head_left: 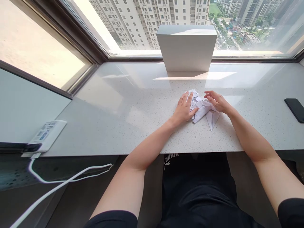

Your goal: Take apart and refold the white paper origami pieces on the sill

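Several pieces of folded white paper (201, 114) lie overlapping on the speckled countertop in front of me. One pointed piece sticks out toward me at the right of the pile. My left hand (184, 109) rests flat over the pile's left side, fingers stretched out and thumb apart. At the pile's right side is my right hand (218, 100), its fingers loosely bent and apart, with nothing visible between them. Whether its underside touches the paper I cannot tell. Part of the paper is hidden under both hands.
A white box (187, 50) stands upright by the window behind the paper. On the countertop (106, 126), a black phone (295, 109) lies at the far right. At the left edge sits a white power strip (48, 136) with a white cable (71, 179) hanging below.
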Tool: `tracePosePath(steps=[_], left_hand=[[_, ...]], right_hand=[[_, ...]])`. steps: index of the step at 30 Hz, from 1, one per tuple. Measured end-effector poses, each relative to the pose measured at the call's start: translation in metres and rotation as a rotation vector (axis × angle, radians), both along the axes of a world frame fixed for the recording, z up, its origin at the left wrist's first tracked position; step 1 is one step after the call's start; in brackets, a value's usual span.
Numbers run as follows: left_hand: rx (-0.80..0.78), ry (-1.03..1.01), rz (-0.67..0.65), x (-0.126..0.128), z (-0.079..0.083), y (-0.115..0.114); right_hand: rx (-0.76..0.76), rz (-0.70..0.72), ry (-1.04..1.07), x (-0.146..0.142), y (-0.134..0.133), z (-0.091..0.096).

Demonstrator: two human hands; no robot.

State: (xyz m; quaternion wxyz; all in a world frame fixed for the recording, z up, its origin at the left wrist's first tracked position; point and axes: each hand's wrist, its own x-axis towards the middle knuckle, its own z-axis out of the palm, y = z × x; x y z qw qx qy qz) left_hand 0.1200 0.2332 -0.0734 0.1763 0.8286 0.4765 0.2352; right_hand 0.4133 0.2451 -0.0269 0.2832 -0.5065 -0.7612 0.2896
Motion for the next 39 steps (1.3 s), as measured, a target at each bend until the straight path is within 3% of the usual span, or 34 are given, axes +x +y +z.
tracePosePath(steps=[4,8,11,21,24,28,31,39], left_hand=[[-0.048,0.029,-0.016,-0.001,-0.001,0.005],[-0.063,0.052,-0.039,-0.003,-0.002,0.015],[-0.073,0.060,-0.054,-0.005,0.000,0.021],[0.017,-0.013,-0.022,0.000,0.005,0.017],[0.019,-0.041,-0.018,-0.001,0.006,0.016],[0.007,-0.024,-0.037,-0.008,0.003,0.018],[-0.047,0.015,-0.060,-0.011,-0.001,0.022],[-0.013,-0.038,0.054,0.003,-0.011,0.024]], right_hand=[[-0.227,0.078,-0.179,0.033,-0.003,0.030],[-0.393,0.097,-0.414,0.042,-0.007,0.035],[-0.349,0.068,-0.483,0.031,-0.008,0.025],[-0.184,-0.011,-0.360,0.008,-0.004,0.012],[-0.243,-0.012,-0.344,0.013,-0.005,0.018],[-0.382,0.088,-0.315,0.031,-0.006,0.029],[-0.407,0.114,-0.362,0.039,-0.006,0.028],[-0.136,0.060,-0.371,0.008,-0.006,0.004]])
